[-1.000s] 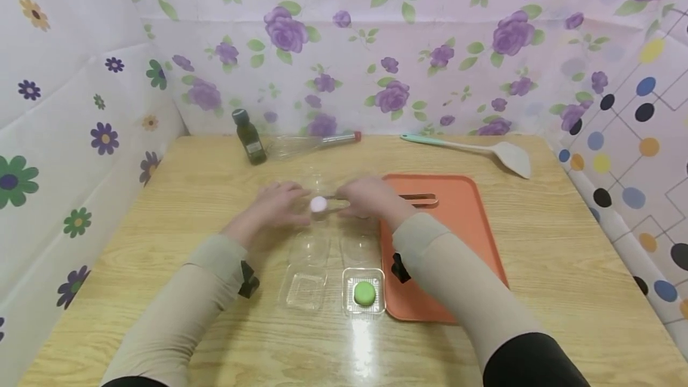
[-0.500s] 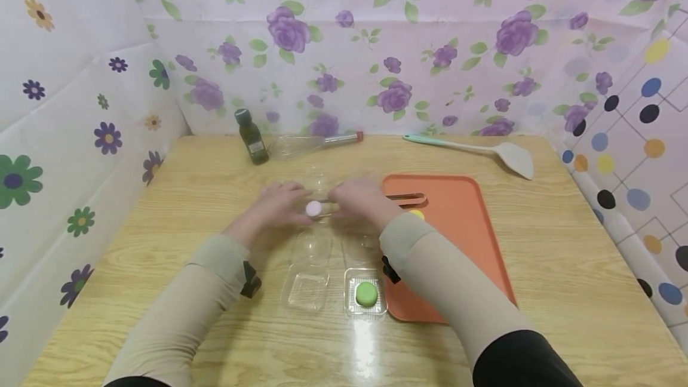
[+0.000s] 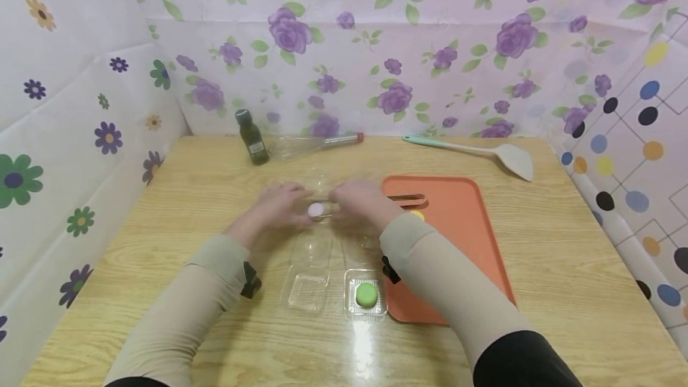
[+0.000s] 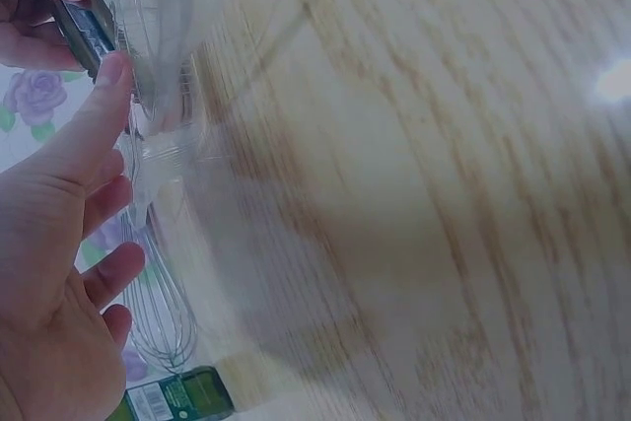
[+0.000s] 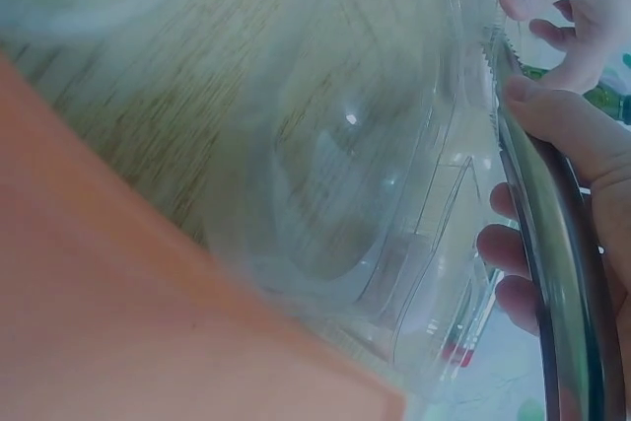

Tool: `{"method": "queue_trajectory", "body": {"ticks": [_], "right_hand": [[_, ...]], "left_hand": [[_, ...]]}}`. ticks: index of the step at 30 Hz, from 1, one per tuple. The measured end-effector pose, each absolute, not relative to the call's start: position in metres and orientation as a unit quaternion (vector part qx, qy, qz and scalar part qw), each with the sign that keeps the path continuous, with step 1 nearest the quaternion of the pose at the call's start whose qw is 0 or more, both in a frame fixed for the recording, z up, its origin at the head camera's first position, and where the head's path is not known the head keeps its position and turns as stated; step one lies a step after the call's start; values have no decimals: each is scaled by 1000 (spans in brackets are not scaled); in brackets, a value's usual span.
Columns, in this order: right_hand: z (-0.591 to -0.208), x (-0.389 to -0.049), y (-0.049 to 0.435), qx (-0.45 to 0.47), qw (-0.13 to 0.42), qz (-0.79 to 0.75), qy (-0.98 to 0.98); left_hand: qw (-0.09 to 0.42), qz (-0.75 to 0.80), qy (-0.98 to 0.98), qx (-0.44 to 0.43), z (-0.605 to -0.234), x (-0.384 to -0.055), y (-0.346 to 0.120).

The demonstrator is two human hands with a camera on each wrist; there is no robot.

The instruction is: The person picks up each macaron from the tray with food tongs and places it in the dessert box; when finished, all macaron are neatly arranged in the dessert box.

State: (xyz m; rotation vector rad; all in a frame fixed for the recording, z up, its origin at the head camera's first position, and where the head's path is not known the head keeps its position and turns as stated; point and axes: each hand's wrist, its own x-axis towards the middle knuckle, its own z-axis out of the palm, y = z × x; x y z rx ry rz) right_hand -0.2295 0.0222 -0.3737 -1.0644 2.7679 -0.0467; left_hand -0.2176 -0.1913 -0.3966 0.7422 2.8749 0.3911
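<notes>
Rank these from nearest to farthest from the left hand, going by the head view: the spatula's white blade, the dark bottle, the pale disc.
From the left hand:
1. Pale disc: just to its right.
2. Dark bottle: beyond the hand, slightly left, near the back of the table.
3. Spatula's white blade: far right, past the tray.

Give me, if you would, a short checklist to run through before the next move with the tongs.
1. Tongs held in the right hand: ok.
2. Pale lilac piece at the tongs' tips: ok.
3. Grip on that piece firm: cannot tell.
4. Green piece inside its clear container: ok.
5. Yellow piece on the orange tray in full view: not ok, partly hidden by the right arm.
6. Bottle, whisk and spatula clear of both hands: ok.
</notes>
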Motion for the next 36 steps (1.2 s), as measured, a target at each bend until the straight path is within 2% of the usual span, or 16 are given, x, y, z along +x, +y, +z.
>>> {"method": "queue_trajectory", "body": {"ticks": [7,17,30,36], "right_hand": [[-370,-229,25,-341,104,-23,934],[-364,-224,37,-366,90,-24,926],[-369,-215,89,-364,81,-80,924],[-370,-209,117,-326,94,-118,933]], "left_hand": [[72,128,958,245,-395,-216,-190],[67,136,958,244,-398,-217,-194],[68,149,954,250,-391,-209,-203],[84,161,951,250,-395,-197,-207]]}}
